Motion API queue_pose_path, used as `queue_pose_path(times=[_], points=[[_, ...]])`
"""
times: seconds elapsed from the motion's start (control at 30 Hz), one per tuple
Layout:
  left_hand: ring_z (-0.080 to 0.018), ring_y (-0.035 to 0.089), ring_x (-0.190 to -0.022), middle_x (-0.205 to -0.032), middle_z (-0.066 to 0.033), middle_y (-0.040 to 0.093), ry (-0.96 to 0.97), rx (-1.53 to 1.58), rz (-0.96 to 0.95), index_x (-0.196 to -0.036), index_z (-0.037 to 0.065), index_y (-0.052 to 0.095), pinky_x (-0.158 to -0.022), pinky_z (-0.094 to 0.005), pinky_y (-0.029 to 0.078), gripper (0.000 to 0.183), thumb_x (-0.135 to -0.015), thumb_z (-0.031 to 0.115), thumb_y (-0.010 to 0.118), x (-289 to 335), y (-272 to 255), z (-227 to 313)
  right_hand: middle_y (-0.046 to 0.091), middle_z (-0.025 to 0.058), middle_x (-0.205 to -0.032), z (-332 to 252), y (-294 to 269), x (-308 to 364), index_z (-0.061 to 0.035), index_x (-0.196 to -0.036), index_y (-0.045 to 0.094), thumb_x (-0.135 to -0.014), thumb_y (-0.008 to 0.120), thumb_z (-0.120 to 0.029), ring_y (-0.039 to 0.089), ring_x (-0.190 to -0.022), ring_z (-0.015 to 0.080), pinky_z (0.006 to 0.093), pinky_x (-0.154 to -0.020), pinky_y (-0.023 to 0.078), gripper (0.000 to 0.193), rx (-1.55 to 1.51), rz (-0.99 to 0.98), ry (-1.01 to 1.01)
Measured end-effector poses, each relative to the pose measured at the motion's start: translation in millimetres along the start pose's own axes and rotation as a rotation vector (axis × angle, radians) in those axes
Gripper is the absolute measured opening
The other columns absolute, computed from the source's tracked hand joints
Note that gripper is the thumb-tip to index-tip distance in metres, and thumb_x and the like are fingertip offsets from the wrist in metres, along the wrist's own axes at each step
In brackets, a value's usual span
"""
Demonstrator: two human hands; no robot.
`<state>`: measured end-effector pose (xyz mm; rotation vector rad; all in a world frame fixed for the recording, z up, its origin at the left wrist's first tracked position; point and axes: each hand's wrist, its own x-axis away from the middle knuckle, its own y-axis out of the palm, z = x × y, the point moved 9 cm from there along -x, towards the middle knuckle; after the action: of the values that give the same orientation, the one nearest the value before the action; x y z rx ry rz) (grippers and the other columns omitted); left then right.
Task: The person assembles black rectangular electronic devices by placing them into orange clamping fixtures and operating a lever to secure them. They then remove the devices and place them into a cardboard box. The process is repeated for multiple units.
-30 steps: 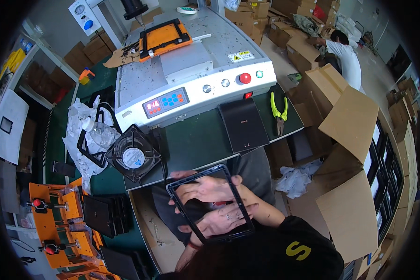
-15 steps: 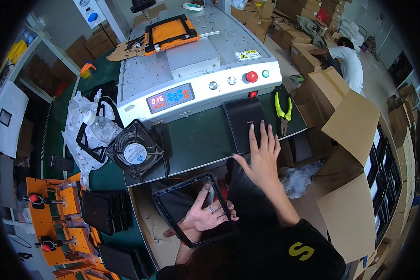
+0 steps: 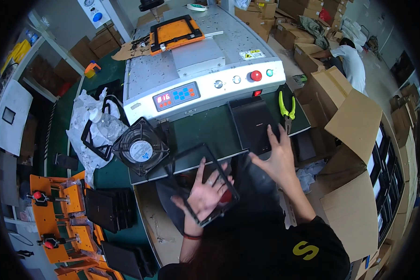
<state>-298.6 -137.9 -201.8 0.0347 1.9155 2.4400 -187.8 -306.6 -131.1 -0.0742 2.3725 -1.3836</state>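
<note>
A thin black rectangular frame (image 3: 213, 161) is tilted in the air over my lap, its edges blurred. My left hand (image 3: 204, 196) shows through its opening, palm up and fingers spread. The fingertips overlap the frame's right side, and the lower corner crosses near the wrist. Whether any finger grips it is unclear. My right hand (image 3: 281, 161) is open, thumb and fingers apart, at the near right edge of a flat black panel (image 3: 253, 122). That panel lies on the green bench, and the fingertips are close to it. Yellow-green pliers (image 3: 287, 112) rest just right of it.
A white machine (image 3: 210, 95) with buttons and an orange fixture (image 3: 177, 33) stands behind. Left are a black fan (image 3: 141, 148), a clear bottle (image 3: 108, 123) and stacked black panels (image 3: 108, 210). Open cardboard boxes (image 3: 350, 210) crowd the right. A person bends over boxes farther back.
The black frame and my left hand have risen toward the bench edge, and the frame has turned. My right hand has lifted off the panel's face and shifted right and down.
</note>
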Motion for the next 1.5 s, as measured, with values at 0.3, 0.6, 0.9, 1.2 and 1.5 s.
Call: queue_pose_path(times=[0.3, 0.6, 0.9, 1.2, 1.5], points=[[-0.0389, 0.027, -0.135, -0.15, -0.0176, 0.017, 0.118, -0.299, -0.002, -0.148, 0.012, 0.01, -0.111, -0.0515, 0.025, 0.132, -0.05, 0.081, 0.067, -10, 1, 9, 0.043, 0.0273, -0.128, -91, -34, 42, -0.0018, -0.127, 0.052, -0.056, 0.08, -0.03, 0.05, -0.115, 0.0429, 0.0453, -0.095, 0.044, 0.082, -0.549, -0.211, -0.281], [-0.0382, 0.019, -0.139, -0.15, -0.0192, 0.021, 0.312, -0.485, 0.004, -0.149, 0.016, 0.017, -0.111, -0.0522, 0.025, 0.116, -0.063, 0.091, 0.039, -13, 19, 23, 0.041, 0.0285, -0.13, -114, -13, 52, -0.0028, -0.13, 0.05, -0.055, 0.08, -0.035, 0.051, -0.112, 0.0444, 0.0457, -0.091, 0.047, 0.087, -0.545, -0.166, -0.347], [-0.0386, 0.015, -0.14, -0.151, -0.0161, 0.019, 0.357, -0.496, -0.129, -0.149, 0.017, 0.018, -0.112, -0.0503, 0.024, 0.11, -0.066, 0.089, 0.036, -23, 32, 20, 0.041, 0.0286, -0.131, -110, -5, 54, -0.0002, -0.128, 0.051, -0.052, 0.079, -0.031, 0.049, -0.117, 0.0437, 0.0464, -0.097, 0.042, 0.087, -0.553, -0.185, -0.278], [-0.0337, 0.017, -0.141, -0.151, -0.0231, 0.013, 0.33, -0.409, -0.015, -0.149, 0.011, 0.013, -0.114, -0.0433, 0.021, 0.12, -0.063, 0.088, 0.045, -24, 25, 15, 0.038, 0.0323, -0.13, -118, -1, 58, -0.0003, -0.13, 0.049, -0.059, 0.08, -0.037, 0.044, -0.119, 0.0471, 0.0508, -0.096, 0.042, 0.086, -0.447, -0.2, -0.322], [-0.0404, 0.014, -0.14, -0.152, -0.0244, 0.011, 0.214, -0.08, -0.165, -0.15, 0.017, 0.011, -0.11, -0.0572, 0.021, 0.116, -0.064, 0.089, 0.041, -20, 29, -5, 0.035, 0.0255, -0.14, -98, -25, 49, -0.0014, -0.136, 0.043, -0.071, 0.075, -0.031, 0.027, -0.135, 0.0429, 0.05, -0.108, 0.025, 0.078, -0.547, -0.151, -0.239]])
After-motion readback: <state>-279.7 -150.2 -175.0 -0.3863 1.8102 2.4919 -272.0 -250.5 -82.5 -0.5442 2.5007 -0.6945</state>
